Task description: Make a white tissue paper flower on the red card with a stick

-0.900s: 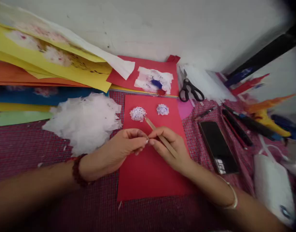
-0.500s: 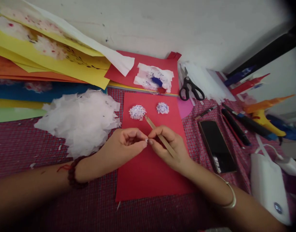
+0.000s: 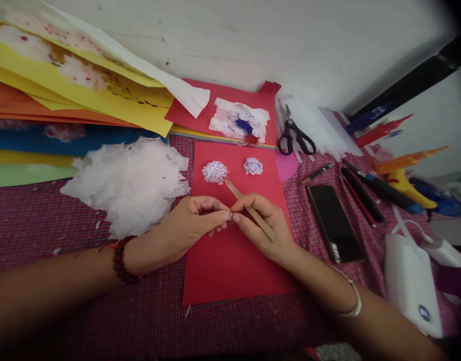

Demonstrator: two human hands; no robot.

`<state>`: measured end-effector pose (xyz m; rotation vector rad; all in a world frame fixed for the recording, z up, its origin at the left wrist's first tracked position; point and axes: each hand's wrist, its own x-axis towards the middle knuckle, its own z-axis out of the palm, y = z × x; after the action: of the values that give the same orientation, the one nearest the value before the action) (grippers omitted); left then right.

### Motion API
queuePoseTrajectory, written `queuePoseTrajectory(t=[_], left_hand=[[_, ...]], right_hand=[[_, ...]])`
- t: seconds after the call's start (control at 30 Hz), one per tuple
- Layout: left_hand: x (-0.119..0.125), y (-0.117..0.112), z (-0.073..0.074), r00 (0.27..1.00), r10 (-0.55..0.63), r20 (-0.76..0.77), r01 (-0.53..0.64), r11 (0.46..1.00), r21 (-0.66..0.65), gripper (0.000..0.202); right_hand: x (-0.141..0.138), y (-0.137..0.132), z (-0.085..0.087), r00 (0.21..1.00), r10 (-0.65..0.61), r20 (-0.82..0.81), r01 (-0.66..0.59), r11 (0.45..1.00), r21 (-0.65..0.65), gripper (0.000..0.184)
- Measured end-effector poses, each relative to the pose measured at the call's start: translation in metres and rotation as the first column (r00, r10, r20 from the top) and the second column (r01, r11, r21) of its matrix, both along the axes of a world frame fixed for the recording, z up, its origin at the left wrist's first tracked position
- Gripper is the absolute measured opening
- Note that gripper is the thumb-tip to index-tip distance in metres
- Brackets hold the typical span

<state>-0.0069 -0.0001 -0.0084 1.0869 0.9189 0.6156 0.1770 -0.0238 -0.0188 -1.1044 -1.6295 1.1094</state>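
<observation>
Above a red paper sheet (image 3: 234, 271), my left hand (image 3: 187, 225) and my right hand (image 3: 271, 228) meet fingertip to fingertip. Both pinch a tiny whitish scrap of paper (image 3: 230, 216) between thumb and forefinger. A flat wooden stick (image 3: 253, 212) also rests in my right hand, passing between the fingers and slanting up to the left. Its tip lies beside a speckled white-and-blue paper puff (image 3: 214, 172) on the sheet. A smaller paper puff (image 3: 253, 166) sits to the right of it.
White paper squares (image 3: 129, 185) are heaped at left, near coloured sheets (image 3: 140, 108). Behind lie a blue-stained paper (image 3: 240, 120) and black scissors (image 3: 295, 136). To the right are a phone (image 3: 334, 224), pens (image 3: 362, 195), a yellow glue gun (image 3: 407, 185) and a white power device (image 3: 413, 283).
The scrap between my fingertips looks smaller and more crumpled. My left fingers have closed in slightly, and the view has shifted a little.
</observation>
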Motion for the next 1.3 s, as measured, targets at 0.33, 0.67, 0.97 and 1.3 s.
queuePoseTrajectory(t=[0.33,0.67,0.97,1.3], left_hand=[[0.000,-0.002,0.005,0.984,0.049,-0.171,-0.031,0.994,0.107,0.012],[0.001,-0.006,0.015,0.981,0.026,-0.191,0.007,0.986,0.167,0.015],[-0.001,-0.001,0.009,0.991,0.126,-0.044,-0.108,0.953,0.282,0.015],[-0.003,-0.001,0.010,0.996,0.083,-0.011,-0.078,0.966,0.248,0.017]], right_hand=[[-0.003,-0.001,0.000,0.999,-0.007,0.047,0.009,0.999,-0.036,0.005],[-0.012,-0.004,0.007,0.994,-0.046,0.101,0.046,0.999,0.004,0.008],[-0.010,-0.003,0.010,0.970,0.017,-0.243,-0.098,0.941,-0.325,0.010],[-0.012,-0.004,0.007,0.975,-0.001,-0.221,-0.077,0.935,-0.346,0.012]])
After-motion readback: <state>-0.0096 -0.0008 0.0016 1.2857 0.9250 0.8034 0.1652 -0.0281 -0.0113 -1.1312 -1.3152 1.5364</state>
